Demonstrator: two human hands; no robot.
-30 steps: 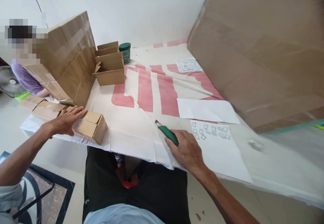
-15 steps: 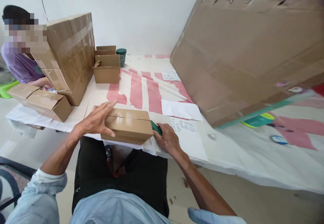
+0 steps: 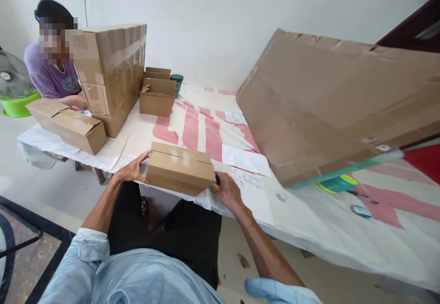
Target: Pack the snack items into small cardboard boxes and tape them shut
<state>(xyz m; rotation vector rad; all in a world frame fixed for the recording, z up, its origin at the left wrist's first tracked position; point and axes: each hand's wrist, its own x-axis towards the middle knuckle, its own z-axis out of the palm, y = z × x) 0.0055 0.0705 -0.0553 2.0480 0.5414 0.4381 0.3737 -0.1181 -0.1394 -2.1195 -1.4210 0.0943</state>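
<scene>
A closed cardboard box [image 3: 178, 169] lies at the table's front edge, with clear tape across its top seam. My left hand [image 3: 132, 169] grips its left end, thumb low on the front side and fingers at the back corner. By the opposite end is my right hand [image 3: 227, 189], closed round a dark green tool [image 3: 217, 180]. My fingers cover most of that tool, so its kind cannot be made out. A sheet with pencil sketches [image 3: 254, 198] lies just right of my right hand.
Taped cartons [image 3: 113, 66] are stacked at the left, before a person in a purple shirt [image 3: 51, 73]. A long box [image 3: 68, 123] lies in front of them. Open boxes [image 3: 157, 100] stand behind. A large cardboard panel [image 3: 337, 107] leans at the right, near a tape roll [image 3: 360, 211].
My left hand has slid from the box's top to its left end. The green part beside my right hand shows less now. The view has shifted, and the person at the left has turned somewhat.
</scene>
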